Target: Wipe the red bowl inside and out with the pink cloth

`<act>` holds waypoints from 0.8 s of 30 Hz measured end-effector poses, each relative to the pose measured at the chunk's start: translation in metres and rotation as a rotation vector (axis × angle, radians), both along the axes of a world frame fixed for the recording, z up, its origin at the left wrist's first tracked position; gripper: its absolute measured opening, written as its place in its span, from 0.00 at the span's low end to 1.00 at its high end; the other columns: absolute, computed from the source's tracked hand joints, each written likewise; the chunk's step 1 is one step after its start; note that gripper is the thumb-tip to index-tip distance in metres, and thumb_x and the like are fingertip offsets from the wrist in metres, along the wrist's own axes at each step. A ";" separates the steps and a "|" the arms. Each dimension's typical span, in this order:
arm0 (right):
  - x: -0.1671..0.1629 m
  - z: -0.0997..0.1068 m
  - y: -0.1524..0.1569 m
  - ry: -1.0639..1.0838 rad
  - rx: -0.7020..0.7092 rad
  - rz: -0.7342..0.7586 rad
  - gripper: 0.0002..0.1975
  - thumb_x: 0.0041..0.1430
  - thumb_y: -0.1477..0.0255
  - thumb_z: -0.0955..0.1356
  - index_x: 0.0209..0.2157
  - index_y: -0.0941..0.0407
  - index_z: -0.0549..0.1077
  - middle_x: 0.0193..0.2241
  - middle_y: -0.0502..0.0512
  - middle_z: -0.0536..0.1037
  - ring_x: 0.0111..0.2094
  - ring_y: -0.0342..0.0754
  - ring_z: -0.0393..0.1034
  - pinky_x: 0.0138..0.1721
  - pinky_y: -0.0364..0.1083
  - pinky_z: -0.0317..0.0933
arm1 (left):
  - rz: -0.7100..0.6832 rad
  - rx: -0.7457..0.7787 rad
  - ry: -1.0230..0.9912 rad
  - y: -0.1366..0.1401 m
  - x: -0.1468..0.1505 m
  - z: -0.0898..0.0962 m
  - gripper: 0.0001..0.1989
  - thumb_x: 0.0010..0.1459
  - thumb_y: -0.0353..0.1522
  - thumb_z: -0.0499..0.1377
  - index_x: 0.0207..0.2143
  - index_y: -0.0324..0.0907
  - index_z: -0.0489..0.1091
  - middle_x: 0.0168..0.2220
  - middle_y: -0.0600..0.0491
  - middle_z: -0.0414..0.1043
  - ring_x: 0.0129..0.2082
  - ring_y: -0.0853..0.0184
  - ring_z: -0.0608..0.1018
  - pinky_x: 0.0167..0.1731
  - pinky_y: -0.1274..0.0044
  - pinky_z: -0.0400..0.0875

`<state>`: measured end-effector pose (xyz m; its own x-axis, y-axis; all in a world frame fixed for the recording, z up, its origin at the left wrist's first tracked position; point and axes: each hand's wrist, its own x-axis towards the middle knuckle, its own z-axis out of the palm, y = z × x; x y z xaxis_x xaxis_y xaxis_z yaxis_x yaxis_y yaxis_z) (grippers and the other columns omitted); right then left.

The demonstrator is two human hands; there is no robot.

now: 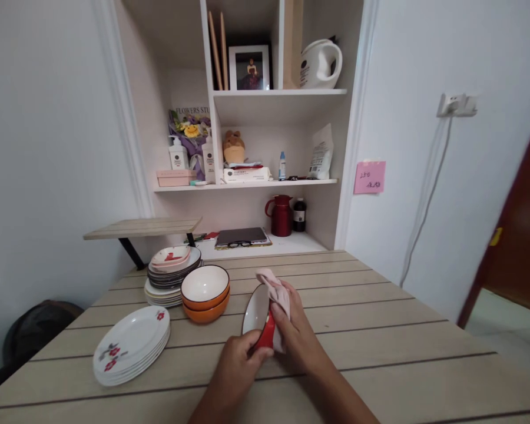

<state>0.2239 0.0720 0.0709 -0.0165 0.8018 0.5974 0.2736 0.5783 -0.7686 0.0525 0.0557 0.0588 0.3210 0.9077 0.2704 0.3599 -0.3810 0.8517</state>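
Observation:
A bowl (255,311), white inside and red outside, is tilted on its side between my hands above the table. My left hand (241,359) grips its near rim, thumb and fingers pinched on the red wall. A pale pink cloth (277,290) is bunched in my right hand (295,330), which presses it against the bowl's right outer side. The fingers of my right hand are partly hidden behind the cloth. Left of the bowl stand stacked orange bowls (205,294) with white insides.
Oval white plates with red flowers (132,344) are stacked at the left. Behind them stand more stacked plates (163,294) with small dishes (171,257) on top. A raised wooden shelf (143,228), a laptop (242,237) and a red jug (281,215) are at the back.

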 end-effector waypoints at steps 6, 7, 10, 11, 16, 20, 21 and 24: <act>0.002 0.008 -0.001 0.044 -0.024 0.009 0.27 0.72 0.54 0.60 0.66 0.48 0.69 0.63 0.59 0.72 0.66 0.59 0.62 0.70 0.60 0.50 | 0.018 0.056 0.070 0.000 -0.006 0.000 0.12 0.51 0.32 0.64 0.39 0.43 0.81 0.42 0.47 0.82 0.43 0.55 0.78 0.48 0.71 0.69; 0.002 0.008 -0.001 0.046 -0.029 0.011 0.27 0.72 0.53 0.59 0.65 0.48 0.70 0.64 0.59 0.72 0.66 0.59 0.62 0.70 0.60 0.49 | 0.037 0.085 0.107 0.000 -0.008 -0.001 0.19 0.48 0.30 0.66 0.45 0.45 0.81 0.52 0.45 0.80 0.52 0.51 0.77 0.56 0.67 0.67; 0.003 0.007 0.002 0.075 -0.057 0.021 0.28 0.71 0.50 0.59 0.63 0.47 0.72 0.63 0.58 0.73 0.66 0.60 0.63 0.70 0.61 0.51 | 0.116 0.150 0.238 0.003 -0.015 -0.005 0.37 0.41 0.23 0.67 0.56 0.47 0.77 0.70 0.45 0.63 0.70 0.46 0.62 0.67 0.59 0.54; 0.003 0.005 0.003 0.096 -0.073 0.021 0.28 0.71 0.49 0.59 0.63 0.47 0.73 0.62 0.59 0.74 0.65 0.61 0.64 0.69 0.61 0.52 | 0.132 0.162 0.265 0.005 -0.016 -0.006 0.34 0.41 0.22 0.66 0.54 0.47 0.79 0.70 0.45 0.62 0.70 0.46 0.61 0.68 0.57 0.53; 0.003 -0.009 0.008 0.206 -0.132 -0.043 0.30 0.69 0.47 0.61 0.64 0.46 0.71 0.67 0.61 0.67 0.68 0.62 0.61 0.67 0.64 0.56 | 0.049 0.206 0.228 0.008 -0.016 -0.004 0.11 0.52 0.25 0.62 0.34 0.47 0.80 0.48 0.47 0.82 0.54 0.52 0.78 0.62 0.62 0.61; 0.005 -0.009 0.002 0.223 -0.122 0.066 0.29 0.68 0.48 0.62 0.66 0.41 0.67 0.74 0.55 0.54 0.73 0.61 0.52 0.69 0.64 0.53 | 0.080 0.119 0.146 0.004 -0.012 -0.001 0.04 0.54 0.32 0.62 0.26 0.45 0.72 0.31 0.52 0.78 0.34 0.59 0.76 0.38 0.73 0.67; 0.006 -0.008 0.000 0.205 -0.124 0.110 0.29 0.68 0.48 0.64 0.66 0.41 0.67 0.74 0.55 0.53 0.73 0.61 0.51 0.70 0.64 0.50 | 0.087 0.108 0.136 0.002 -0.012 -0.001 0.05 0.54 0.32 0.61 0.25 0.45 0.70 0.29 0.53 0.76 0.32 0.61 0.74 0.35 0.74 0.65; 0.008 -0.005 0.000 0.144 -0.097 0.150 0.29 0.66 0.50 0.67 0.65 0.43 0.70 0.73 0.56 0.57 0.73 0.61 0.51 0.72 0.63 0.46 | 0.089 0.104 0.112 -0.001 -0.010 0.000 0.08 0.54 0.34 0.60 0.24 0.45 0.65 0.27 0.55 0.72 0.30 0.63 0.71 0.33 0.76 0.62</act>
